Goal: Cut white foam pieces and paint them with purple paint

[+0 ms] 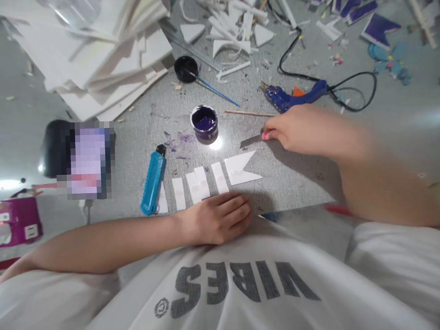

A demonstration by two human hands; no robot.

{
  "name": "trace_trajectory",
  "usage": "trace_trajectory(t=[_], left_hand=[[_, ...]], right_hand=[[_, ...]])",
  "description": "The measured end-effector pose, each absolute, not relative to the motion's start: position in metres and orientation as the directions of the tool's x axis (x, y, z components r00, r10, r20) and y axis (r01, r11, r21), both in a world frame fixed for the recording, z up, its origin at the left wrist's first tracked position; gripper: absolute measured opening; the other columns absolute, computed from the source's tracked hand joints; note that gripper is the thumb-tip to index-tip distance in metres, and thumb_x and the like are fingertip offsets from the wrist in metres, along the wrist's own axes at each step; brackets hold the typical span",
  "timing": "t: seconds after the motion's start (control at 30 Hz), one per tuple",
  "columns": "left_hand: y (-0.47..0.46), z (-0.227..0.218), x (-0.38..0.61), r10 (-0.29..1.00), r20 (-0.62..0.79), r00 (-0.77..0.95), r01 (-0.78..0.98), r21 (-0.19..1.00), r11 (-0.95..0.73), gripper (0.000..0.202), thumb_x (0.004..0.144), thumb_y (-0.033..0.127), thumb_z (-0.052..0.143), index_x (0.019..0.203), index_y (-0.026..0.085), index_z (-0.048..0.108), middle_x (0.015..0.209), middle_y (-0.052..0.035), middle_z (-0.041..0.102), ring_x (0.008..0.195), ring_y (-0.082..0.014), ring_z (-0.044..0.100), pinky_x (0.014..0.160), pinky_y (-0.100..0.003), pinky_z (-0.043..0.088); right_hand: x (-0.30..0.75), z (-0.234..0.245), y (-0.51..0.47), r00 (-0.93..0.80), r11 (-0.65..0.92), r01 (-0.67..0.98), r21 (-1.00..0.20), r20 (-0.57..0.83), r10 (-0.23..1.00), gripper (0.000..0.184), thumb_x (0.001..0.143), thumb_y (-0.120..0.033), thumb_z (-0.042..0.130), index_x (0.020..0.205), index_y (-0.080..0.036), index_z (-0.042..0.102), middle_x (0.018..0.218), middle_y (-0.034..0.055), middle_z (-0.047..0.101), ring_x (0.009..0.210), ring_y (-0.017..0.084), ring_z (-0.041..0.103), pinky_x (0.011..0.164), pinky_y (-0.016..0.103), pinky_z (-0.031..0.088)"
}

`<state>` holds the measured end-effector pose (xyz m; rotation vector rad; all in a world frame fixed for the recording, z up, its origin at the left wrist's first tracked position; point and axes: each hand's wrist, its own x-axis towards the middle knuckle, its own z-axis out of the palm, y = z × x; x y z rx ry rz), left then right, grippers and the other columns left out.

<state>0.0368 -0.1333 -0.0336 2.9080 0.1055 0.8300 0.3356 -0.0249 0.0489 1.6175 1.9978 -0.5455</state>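
My left hand (218,218) rests on the grey mat (296,181) with its fingers laid flat and together, just below a row of several white foam strips (197,185) and a white swallow-tail piece (242,168). My right hand (294,128) is closed in a pinch on a small grey pointed piece (251,141) lying on the mat, right of an open pot of purple paint (204,121). Beyond that hand lie a thin wooden stick (249,113) and a blue glue gun (293,96).
A teal utility knife (153,181) lies left of the strips. A stack of white foam boards (104,58) sits at back left, foam offcuts (233,25) at back centre, purple pieces (377,27) at back right. A black lid with a brush (186,68), a phone (86,160) and a pink power strip (12,223) are also here.
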Motion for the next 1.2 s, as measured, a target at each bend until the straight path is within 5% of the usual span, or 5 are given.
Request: trace_trajectory(t=[0.17,0.53,0.73,1.2], left_hand=[[-0.133,-0.035,0.037,0.102,0.525,0.845,0.041,0.125,-0.991,0.017,0.125,0.015,0.077,0.124,0.015,0.094,0.13,-0.01,0.099,0.127,-0.0245,0.095,0.118,-0.039,0.081],[-0.134,-0.037,0.037,0.102,0.526,0.844,0.025,0.151,-0.988,0.017,0.124,0.015,0.077,0.124,0.015,0.093,0.13,-0.0114,0.098,0.13,-0.0258,0.095,0.119,-0.04,0.081],[-0.135,-0.04,0.035,0.1,0.518,0.85,0.022,0.154,-0.988,0.013,0.122,0.016,0.081,0.128,0.016,0.093,0.133,-0.0129,0.097,0.134,-0.0264,0.093,0.12,-0.04,0.08],[-0.133,-0.038,0.038,0.113,0.552,0.826,0.032,0.153,-0.988,0.02,0.124,0.014,0.074,0.12,0.017,0.094,0.127,-0.0099,0.098,0.127,-0.0243,0.094,0.116,-0.037,0.081]], right_hand=[[0.328,0.045,-0.023,-0.193,0.211,0.977,-0.043,-0.611,0.768,0.05,0.124,-0.041,0.046,0.14,-0.021,0.09,0.11,0.0194,0.091,0.099,0.039,0.081,0.08,0.044,0.042],[0.333,0.045,-0.025,-0.184,0.169,0.982,-0.081,-0.585,0.79,0.034,0.124,-0.038,0.058,0.114,-0.025,0.088,0.095,0.0106,0.084,0.082,0.026,0.068,0.076,0.039,0.038],[0.337,0.047,-0.021,-0.136,0.141,0.989,-0.037,-0.59,0.796,0.036,0.124,-0.038,0.054,0.123,-0.025,0.088,0.09,0.0086,0.079,0.076,0.025,0.062,0.076,0.038,0.041],[0.349,0.043,-0.03,-0.127,0.179,0.983,0.037,-0.57,0.812,0.044,0.122,-0.046,0.053,0.126,-0.03,0.094,0.105,0.0145,0.091,0.093,0.037,0.08,0.081,0.045,0.047]])
